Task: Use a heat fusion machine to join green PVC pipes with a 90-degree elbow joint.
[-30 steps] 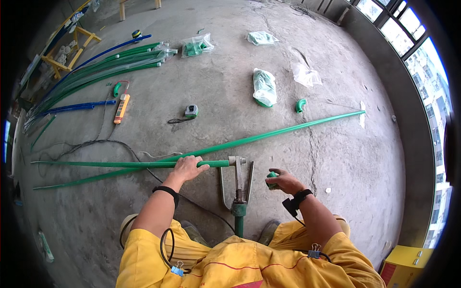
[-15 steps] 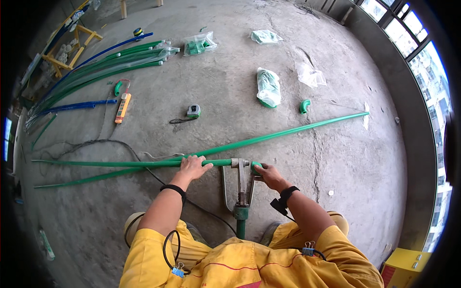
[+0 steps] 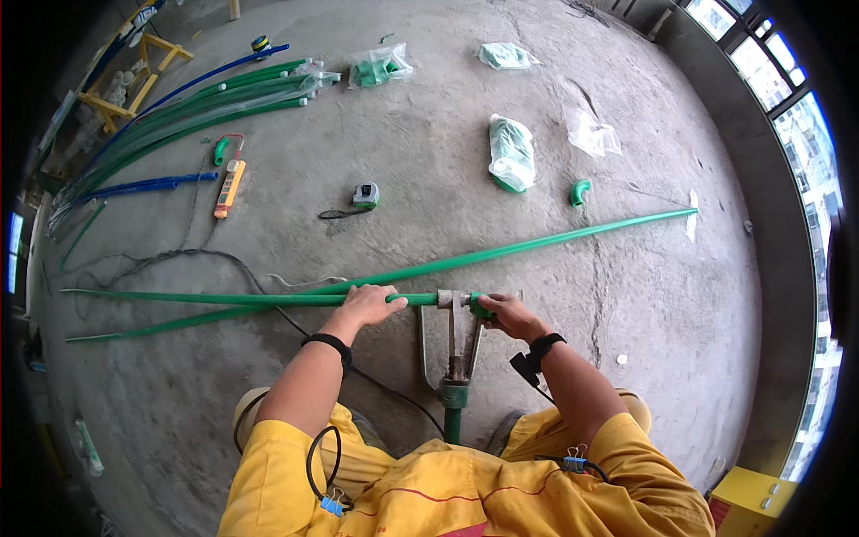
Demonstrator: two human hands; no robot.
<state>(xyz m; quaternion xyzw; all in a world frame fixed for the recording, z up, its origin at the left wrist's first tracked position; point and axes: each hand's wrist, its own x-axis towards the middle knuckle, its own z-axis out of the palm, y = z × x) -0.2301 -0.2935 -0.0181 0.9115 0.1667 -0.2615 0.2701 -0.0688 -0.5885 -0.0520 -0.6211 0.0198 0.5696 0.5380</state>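
Note:
My left hand (image 3: 365, 307) is closed around a green plastic pipe (image 3: 224, 299). The pipe's right end meets the grey metal head of a pipe fusion welder (image 3: 455, 336), which stands upright between my knees on its green handle (image 3: 453, 421). On the opposite side of that head, my right hand (image 3: 512, 319) grips a short green pipe fitting (image 3: 479, 305) pressed against it. My fingers partly cover the fitting, so its exact shape is hidden. A second, longer green pipe (image 3: 537, 244) lies on the floor just beyond and crosses the held one.
On the concrete floor lie a tape measure (image 3: 365, 194), a green elbow (image 3: 579, 191), bagged fittings (image 3: 511, 152), an orange power strip (image 3: 230, 189) and a bundle of green pipes (image 3: 215, 116). A black cable (image 3: 295, 331) runs toward the welder. A yellow box (image 3: 752, 492) stands lower right.
My right hand has brought the fitting left against the welder's head, closing the small gap. My left hand keeps its hold on the pipe. The whole view has shifted slightly.

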